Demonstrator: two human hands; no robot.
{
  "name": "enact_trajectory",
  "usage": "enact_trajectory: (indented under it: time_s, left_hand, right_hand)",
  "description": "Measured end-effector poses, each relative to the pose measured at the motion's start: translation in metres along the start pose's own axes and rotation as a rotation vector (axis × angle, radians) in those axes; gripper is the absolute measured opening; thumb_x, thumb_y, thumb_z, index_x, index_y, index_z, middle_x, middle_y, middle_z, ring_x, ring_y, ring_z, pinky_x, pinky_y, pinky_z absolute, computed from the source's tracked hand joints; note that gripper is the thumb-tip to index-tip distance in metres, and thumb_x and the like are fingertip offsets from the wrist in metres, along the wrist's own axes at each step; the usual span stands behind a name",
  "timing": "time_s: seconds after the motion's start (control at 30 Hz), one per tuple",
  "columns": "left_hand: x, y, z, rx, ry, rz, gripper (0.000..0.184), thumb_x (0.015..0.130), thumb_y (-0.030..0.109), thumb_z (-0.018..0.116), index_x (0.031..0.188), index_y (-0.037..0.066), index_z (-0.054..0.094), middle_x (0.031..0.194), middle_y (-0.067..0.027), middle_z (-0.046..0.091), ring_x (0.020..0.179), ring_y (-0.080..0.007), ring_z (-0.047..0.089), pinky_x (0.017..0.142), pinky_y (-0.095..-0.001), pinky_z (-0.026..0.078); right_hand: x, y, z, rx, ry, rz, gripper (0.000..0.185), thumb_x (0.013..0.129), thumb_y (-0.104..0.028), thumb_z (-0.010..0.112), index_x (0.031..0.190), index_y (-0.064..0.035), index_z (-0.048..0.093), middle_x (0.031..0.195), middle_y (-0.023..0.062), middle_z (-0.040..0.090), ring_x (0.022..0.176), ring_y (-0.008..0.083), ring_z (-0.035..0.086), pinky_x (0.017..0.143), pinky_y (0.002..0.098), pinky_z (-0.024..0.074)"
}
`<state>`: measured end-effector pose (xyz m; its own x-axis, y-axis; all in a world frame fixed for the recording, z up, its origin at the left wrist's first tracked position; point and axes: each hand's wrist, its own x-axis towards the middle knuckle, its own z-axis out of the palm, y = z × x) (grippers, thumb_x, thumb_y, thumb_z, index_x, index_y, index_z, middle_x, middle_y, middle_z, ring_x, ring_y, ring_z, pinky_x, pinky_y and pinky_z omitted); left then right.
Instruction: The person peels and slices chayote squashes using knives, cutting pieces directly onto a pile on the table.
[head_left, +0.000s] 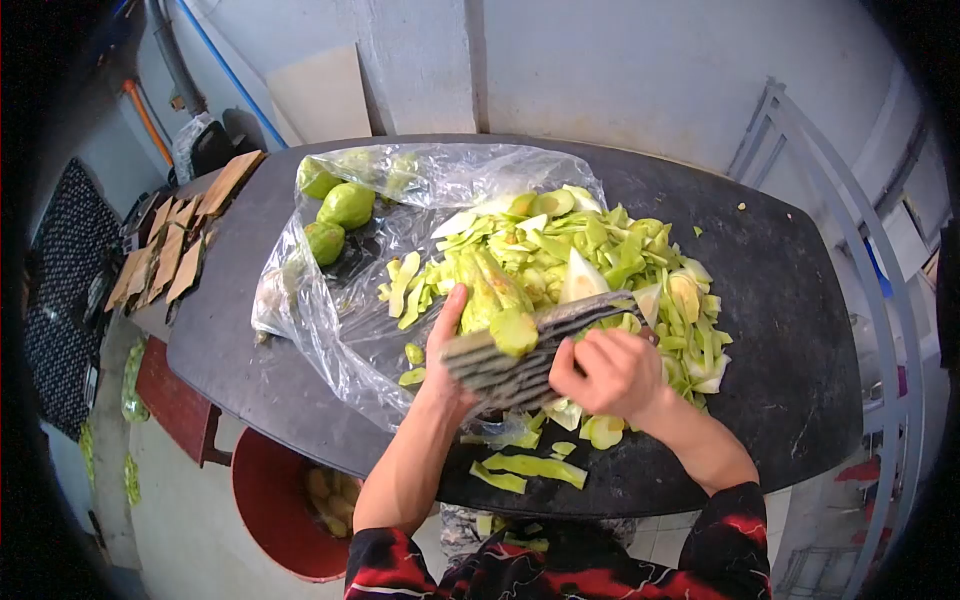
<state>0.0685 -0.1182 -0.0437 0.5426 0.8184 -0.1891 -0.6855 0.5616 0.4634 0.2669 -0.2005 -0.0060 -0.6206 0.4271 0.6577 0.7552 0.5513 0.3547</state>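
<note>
A partly peeled pale-green fruit, ribbed like a chayote, is tilted over the table's middle. My left hand grips it from the left, thumb up along its side; the other fingers are mostly hidden. In my closed right hand is a large knife with a broad grey blade, striped and blurred. The blade crosses the fruit's lower end, and its handle is mostly covered by my fingers. Just beyond both hands lies a wide heap of green peelings, with pale cut pieces among them.
Clear plastic sheeting spreads under the heap on the dark table. Several whole green fruits rest at its far left. Loose peel strips lie near the front edge. Below stands a red tub with pieces inside; cardboard is at left.
</note>
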Motion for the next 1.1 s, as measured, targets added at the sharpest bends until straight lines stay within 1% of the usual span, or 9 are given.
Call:
enact_trajectory:
  time_s: [0.13, 0.3, 0.33, 0.43, 0.5, 0.57, 0.77, 0.87, 1.1]
  left_hand:
    - [0.003, -0.001, 0.006, 0.141, 0.106, 0.139, 0.059, 0.097, 0.051, 0.050, 0.133, 0.004, 0.053, 0.125, -0.0162, 0.063, 0.107, -0.0339, 0.063, 0.093, -0.0468, 0.051]
    - [0.005, 0.000, -0.006, 0.097, 0.098, 0.047, 0.059, 0.097, 0.049, 0.051, 0.133, 0.003, 0.053, 0.128, -0.0176, 0.062, 0.110, -0.0342, 0.062, 0.098, -0.0483, 0.049]
    - [0.007, 0.003, -0.010, 0.078, 0.035, 0.035, 0.050, 0.098, 0.037, 0.055, 0.138, 0.008, 0.046, 0.127, -0.0133, 0.060, 0.114, -0.0296, 0.061, 0.096, -0.0463, 0.051]
    - [0.002, 0.002, -0.001, 0.134, -0.038, 0.100, 0.050, 0.098, 0.037, 0.054, 0.137, 0.007, 0.047, 0.125, -0.0135, 0.061, 0.112, -0.0295, 0.062, 0.096, -0.0451, 0.051]
    - [0.004, 0.003, -0.005, 0.094, 0.050, 0.003, 0.050, 0.098, 0.037, 0.054, 0.136, 0.007, 0.048, 0.127, -0.0139, 0.061, 0.112, -0.0283, 0.062, 0.097, -0.0467, 0.050]
    - [0.001, 0.003, 0.005, 0.129, 0.067, 0.078, 0.052, 0.098, 0.045, 0.051, 0.131, 0.005, 0.056, 0.122, -0.0150, 0.065, 0.109, -0.0294, 0.064, 0.097, -0.0463, 0.049]
    - [-0.004, 0.010, 0.001, 0.110, -0.057, 0.039, 0.055, 0.097, 0.043, 0.052, 0.136, 0.004, 0.049, 0.126, -0.0150, 0.062, 0.111, -0.0290, 0.063, 0.098, -0.0461, 0.049]
    - [-0.006, 0.005, 0.003, 0.168, -0.130, -0.035, 0.057, 0.097, 0.041, 0.053, 0.140, 0.004, 0.045, 0.126, -0.0166, 0.061, 0.110, -0.0306, 0.064, 0.090, -0.0484, 0.054]
    - [-0.001, 0.008, -0.005, 0.145, -0.141, -0.051, 0.052, 0.097, 0.041, 0.053, 0.137, 0.007, 0.049, 0.121, -0.0157, 0.063, 0.107, -0.0314, 0.065, 0.081, -0.0566, 0.056]
  right_hand:
    - [-0.019, 0.030, 0.017, -0.064, -0.076, 0.210, 0.007, 0.073, -0.006, 0.062, 0.079, -0.0069, 0.060, 0.063, -0.0003, 0.050, 0.054, 0.0118, 0.057, 0.044, 0.0281, 0.0457]
    - [0.000, 0.017, -0.010, -0.004, -0.056, 0.111, 0.008, 0.071, -0.008, 0.062, 0.078, -0.0080, 0.060, 0.062, -0.0002, 0.048, 0.054, 0.0118, 0.056, 0.045, 0.0254, 0.0444]
    - [0.003, 0.011, -0.012, 0.023, -0.046, 0.075, 0.008, 0.071, -0.008, 0.062, 0.078, -0.0080, 0.060, 0.062, -0.0006, 0.047, 0.054, 0.0116, 0.055, 0.045, 0.0246, 0.0439]
    - [0.006, 0.003, -0.014, 0.040, -0.047, 0.026, 0.009, 0.070, -0.008, 0.063, 0.078, -0.0082, 0.059, 0.061, -0.0013, 0.044, 0.055, 0.0114, 0.054, 0.045, 0.0228, 0.0428]
    - [0.001, 0.009, -0.005, 0.023, -0.043, 0.074, 0.009, 0.071, -0.008, 0.063, 0.079, -0.0084, 0.060, 0.061, -0.0014, 0.046, 0.055, 0.0111, 0.055, 0.045, 0.0230, 0.0432]
    - [-0.007, 0.018, 0.010, -0.013, -0.064, 0.131, 0.008, 0.073, -0.008, 0.063, 0.080, -0.0082, 0.060, 0.061, -0.0017, 0.049, 0.053, 0.0103, 0.055, 0.044, 0.0235, 0.0448]
    - [-0.007, 0.017, 0.006, -0.079, -0.052, 0.101, 0.006, 0.076, -0.007, 0.063, 0.081, -0.0079, 0.059, 0.062, 0.0002, 0.052, 0.053, 0.0112, 0.057, 0.045, 0.0249, 0.0477]
    - [-0.026, 0.044, 0.025, -0.022, -0.166, 0.347, 0.004, 0.081, -0.005, 0.060, 0.084, -0.0061, 0.058, 0.067, 0.0068, 0.061, 0.058, 0.0201, 0.067, 0.048, 0.0327, 0.0543]
    - [-0.013, 0.031, 0.002, 0.018, -0.092, 0.301, 0.009, 0.075, -0.005, 0.061, 0.083, -0.0068, 0.059, 0.066, 0.0046, 0.057, 0.060, 0.0183, 0.065, 0.049, 0.0316, 0.0523]
